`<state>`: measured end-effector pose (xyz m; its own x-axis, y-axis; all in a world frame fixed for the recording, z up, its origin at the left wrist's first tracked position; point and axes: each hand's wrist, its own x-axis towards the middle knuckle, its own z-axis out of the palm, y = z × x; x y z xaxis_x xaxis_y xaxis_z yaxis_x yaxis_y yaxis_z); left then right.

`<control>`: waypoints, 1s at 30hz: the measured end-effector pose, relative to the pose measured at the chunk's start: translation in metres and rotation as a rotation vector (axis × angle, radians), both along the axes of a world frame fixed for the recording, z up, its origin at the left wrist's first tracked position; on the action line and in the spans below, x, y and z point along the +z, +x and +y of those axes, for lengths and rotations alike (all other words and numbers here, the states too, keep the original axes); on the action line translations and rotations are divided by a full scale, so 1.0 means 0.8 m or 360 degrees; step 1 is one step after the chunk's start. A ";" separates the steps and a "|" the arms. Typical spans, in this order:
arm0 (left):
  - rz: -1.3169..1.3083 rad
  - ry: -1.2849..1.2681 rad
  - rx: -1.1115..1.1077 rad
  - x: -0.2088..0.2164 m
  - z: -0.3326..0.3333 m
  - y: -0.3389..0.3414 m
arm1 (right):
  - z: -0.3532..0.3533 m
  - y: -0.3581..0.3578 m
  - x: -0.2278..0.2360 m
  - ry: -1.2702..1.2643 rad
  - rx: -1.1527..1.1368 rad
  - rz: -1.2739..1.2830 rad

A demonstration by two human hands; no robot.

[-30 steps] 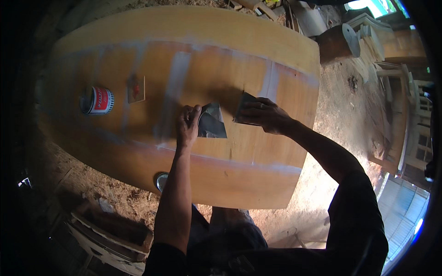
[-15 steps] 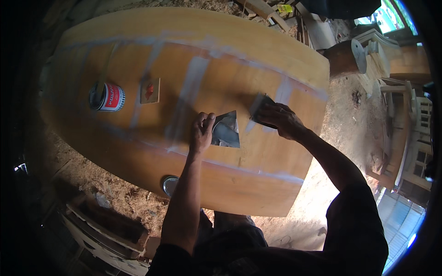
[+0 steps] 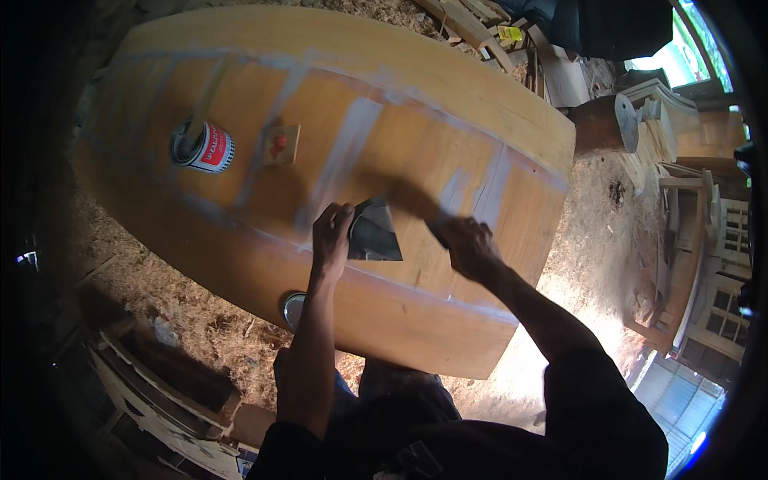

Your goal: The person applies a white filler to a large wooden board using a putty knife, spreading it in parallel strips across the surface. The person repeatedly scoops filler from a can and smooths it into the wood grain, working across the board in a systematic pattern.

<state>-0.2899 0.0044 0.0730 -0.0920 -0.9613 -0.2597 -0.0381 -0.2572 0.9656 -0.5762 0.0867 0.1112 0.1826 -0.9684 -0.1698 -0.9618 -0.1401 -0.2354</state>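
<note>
At the far left, a round tin [image 3: 205, 146] with a red and white label stands on the big wooden panel [image 3: 416, 104], a stick [image 3: 210, 94] leaning out of it. Just right of the tin, apart from it, a small square wooden block [image 3: 281, 144] with a red mark lies flat on the panel. Pale grey filler streaks [image 3: 340, 160] run along the board seams. Lower down, a round metal lid [image 3: 294, 309] shows at the panel's near edge. The left hand [image 3: 331, 237] presses on the panel, its fingers clamped on a dark scraper blade [image 3: 374, 232] lying flat against the wood, near the panel's middle. Right of it, well apart from the tin, the right hand [image 3: 470, 246] has its fingers closed round a dark tool [image 3: 437, 233] touching the panel. Beyond the right edge lie sawdust-covered floor [image 3: 588, 216] and stacked wooden furniture [image 3: 688, 232].
</note>
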 end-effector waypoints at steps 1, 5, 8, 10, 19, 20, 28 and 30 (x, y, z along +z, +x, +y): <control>0.0063 -0.0007 0.0060 0.013 0.011 0.016 | 0.016 0.007 0.007 0.0182 0.0093 -0.0022; 0.0373 0.0195 0.0271 0.036 0.041 0.061 | 0.014 0.010 0.019 -0.0122 0.0404 -0.0173; 0.0346 0.0323 0.0197 0.033 0.066 0.095 | -0.024 0.008 0.005 -0.0540 0.0569 -0.0065; 0.0375 0.0275 0.0178 0.026 0.077 0.109 | -0.042 0.008 -0.004 -0.0443 0.0591 0.0034; 0.1116 0.0457 0.0268 0.050 0.146 0.171 | -0.041 0.022 0.002 -0.0022 0.0397 0.0012; 0.1141 0.0493 0.0329 0.051 0.152 0.173 | -0.035 0.031 0.001 -0.0316 0.0399 -0.0175; 0.1464 0.0558 0.0333 0.046 0.180 0.182 | 0.019 0.080 -0.015 -0.0067 0.0448 -0.0173; 0.1405 0.0548 0.0313 0.038 0.179 0.182 | 0.033 0.096 -0.020 -0.0186 0.0615 -0.0251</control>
<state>-0.1444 0.1479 0.1034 -0.2347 -0.8646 -0.4444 0.7390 -0.4557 0.4963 -0.4994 0.1135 0.0953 0.5506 -0.8348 -0.0040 -0.7869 -0.5174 -0.3364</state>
